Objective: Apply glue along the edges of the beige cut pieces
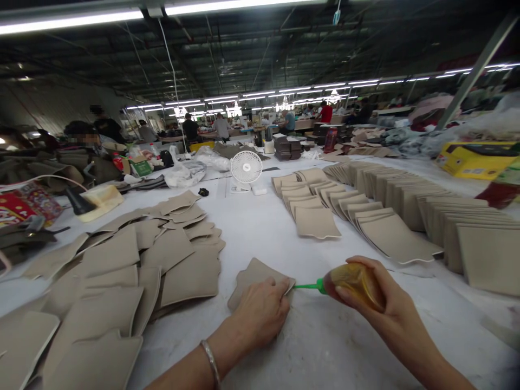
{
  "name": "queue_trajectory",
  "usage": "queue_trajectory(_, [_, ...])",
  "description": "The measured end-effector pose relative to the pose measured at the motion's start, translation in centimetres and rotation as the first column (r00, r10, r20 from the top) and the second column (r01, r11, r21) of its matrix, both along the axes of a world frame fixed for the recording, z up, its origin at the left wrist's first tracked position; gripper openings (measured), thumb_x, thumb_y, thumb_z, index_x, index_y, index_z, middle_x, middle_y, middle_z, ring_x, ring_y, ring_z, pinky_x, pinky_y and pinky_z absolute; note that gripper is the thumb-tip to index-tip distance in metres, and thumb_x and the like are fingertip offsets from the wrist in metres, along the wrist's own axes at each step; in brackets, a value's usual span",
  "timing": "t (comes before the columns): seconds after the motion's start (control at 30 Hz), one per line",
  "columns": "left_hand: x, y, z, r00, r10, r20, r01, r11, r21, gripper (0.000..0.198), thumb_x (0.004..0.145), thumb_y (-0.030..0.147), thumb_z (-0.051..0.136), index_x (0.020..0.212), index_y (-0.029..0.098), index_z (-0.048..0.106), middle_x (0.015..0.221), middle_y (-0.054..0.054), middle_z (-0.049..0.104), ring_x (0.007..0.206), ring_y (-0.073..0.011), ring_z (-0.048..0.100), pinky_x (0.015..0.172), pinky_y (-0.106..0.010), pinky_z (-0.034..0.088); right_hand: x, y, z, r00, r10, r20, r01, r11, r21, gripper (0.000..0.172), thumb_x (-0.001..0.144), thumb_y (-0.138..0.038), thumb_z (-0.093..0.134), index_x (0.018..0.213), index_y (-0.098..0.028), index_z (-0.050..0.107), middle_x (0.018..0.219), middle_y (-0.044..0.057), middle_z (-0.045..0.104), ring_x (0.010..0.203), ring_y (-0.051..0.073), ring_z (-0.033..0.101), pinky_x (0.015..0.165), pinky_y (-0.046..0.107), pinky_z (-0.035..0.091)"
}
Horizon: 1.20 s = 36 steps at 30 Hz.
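My left hand (262,314) presses down on a beige cut fabric piece (252,273) lying on the white table (260,233) in front of me. My right hand (379,306) grips an amber squeeze bottle (353,281) with a green nozzle. The nozzle tip points left and touches the piece's edge beside my left fingers. A bracelet sits on my left wrist.
A loose spread of beige pieces (122,276) covers the table's left side. Overlapping rows of beige pieces (390,211) fill the right. A small white fan (246,169) stands at the middle back. A yellow box (473,160) lies far right. People work at distant tables.
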<state>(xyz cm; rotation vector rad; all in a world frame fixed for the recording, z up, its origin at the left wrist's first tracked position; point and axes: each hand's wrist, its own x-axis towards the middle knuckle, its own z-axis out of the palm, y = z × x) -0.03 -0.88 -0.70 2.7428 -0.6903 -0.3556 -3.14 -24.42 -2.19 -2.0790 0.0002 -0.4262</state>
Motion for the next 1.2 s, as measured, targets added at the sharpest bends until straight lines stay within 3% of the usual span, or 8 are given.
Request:
queue_trajectory(0.1, [-0.1,0.0,0.1,1.000,-0.004,-0.004,0.004,1.000,0.002,0.047,0.090,0.026,0.028,0.130,0.028,0.052,0.095,-0.007,0.063,0.085,-0.0267,0.063,0.076,-0.039,0.049,0.1,0.0,-0.1,1.000,-0.010,-0.018,0.010,1.000,0.011,0.056,0.075,-0.064,0.068,0.113,-0.026,0.051,0.093,0.002,0.064,0.082,0.027,0.062,0.073,0.038,0.049])
queue_trajectory(0.27, [-0.1,0.3,0.4,1.000,-0.011,-0.004,0.011,1.000,0.003,0.046,0.090,0.026,0.028,0.130,0.028,0.051,0.094,-0.007,0.063,0.085,-0.0254,0.063,0.078,-0.037,0.048,0.1,-0.3,-1.0,0.992,0.092,-0.090,-0.081,0.990,0.116,0.054,0.078,-0.060,0.068,0.115,-0.026,0.049,0.100,0.002,0.062,0.091,0.026,0.061,0.080,0.035,0.047])
queue_trajectory(0.43, [-0.2,0.4,0.3,1.000,-0.012,-0.003,0.012,1.000,-0.009,0.047,0.091,0.027,0.027,0.133,0.028,0.048,0.096,-0.007,0.062,0.085,-0.0253,0.063,0.078,-0.037,0.048,-0.2,-0.4,-1.3,0.996,0.024,-0.083,-0.013,0.991,0.136,0.057,0.076,-0.061,0.069,0.115,-0.026,0.049,0.095,0.002,0.062,0.087,0.026,0.060,0.076,0.034,0.048])
queue_trajectory(0.6, [-0.4,0.4,0.0,1.000,-0.001,-0.010,0.001,1.000,-0.009,0.047,0.093,0.028,0.026,0.135,0.027,0.046,0.098,-0.007,0.061,0.086,-0.0245,0.062,0.078,-0.036,0.048,-0.7,-0.3,-1.6,0.976,0.171,-0.137,-0.142,0.969,0.200,0.052,0.080,-0.058,0.068,0.115,-0.025,0.049,0.104,0.003,0.061,0.095,0.025,0.059,0.082,0.031,0.048])
queue_trajectory(0.73, [-0.6,0.5,-0.1,1.000,0.015,-0.005,-0.015,1.000,-0.005,0.046,0.093,0.028,0.026,0.135,0.026,0.046,0.099,-0.007,0.061,0.088,-0.0239,0.062,0.080,-0.035,0.047,-0.9,-0.1,-1.7,0.993,0.052,-0.105,-0.032,0.983,0.183,0.054,0.076,-0.059,0.070,0.113,-0.025,0.050,0.099,0.003,0.062,0.092,0.027,0.059,0.079,0.032,0.048])
queue_trajectory(0.9, [-0.6,0.4,-0.1,0.999,0.030,-0.029,-0.031,0.999,-0.027,0.048,0.093,0.028,0.027,0.137,0.026,0.044,0.104,-0.007,0.061,0.093,-0.0245,0.062,0.083,-0.035,0.047,-1.8,0.2,-1.9,0.969,0.191,-0.157,-0.150,0.959,0.242,0.049,0.080,-0.055,0.068,0.115,-0.025,0.052,0.106,0.004,0.061,0.096,0.028,0.060,0.084,0.033,0.048])
queue_trajectory(1.07, [-0.5,0.5,-0.2,0.999,0.035,-0.031,-0.037,0.998,-0.053,0.049,0.093,0.028,0.027,0.139,0.024,0.044,0.109,-0.008,0.061,0.097,-0.0248,0.061,0.086,-0.036,0.046,-2.3,0.7,-2.1,0.985,0.118,-0.127,-0.085,0.968,0.234,0.049,0.078,-0.053,0.070,0.115,-0.026,0.052,0.104,0.003,0.060,0.094,0.026,0.059,0.081,0.031,0.049])
queue_trajectory(1.2, [-0.5,0.6,-0.4,0.999,0.033,-0.030,-0.035,0.997,-0.064,0.050,0.093,0.028,0.028,0.140,0.022,0.044,0.110,-0.009,0.061,0.099,-0.0257,0.060,0.087,-0.038,0.046,-2.9,1.1,-2.3,0.973,0.187,-0.135,-0.141,0.946,0.293,0.046,0.079,-0.052,0.068,0.113,-0.025,0.054,0.100,0.002,0.061,0.089,0.025,0.060,0.079,0.030,0.049])
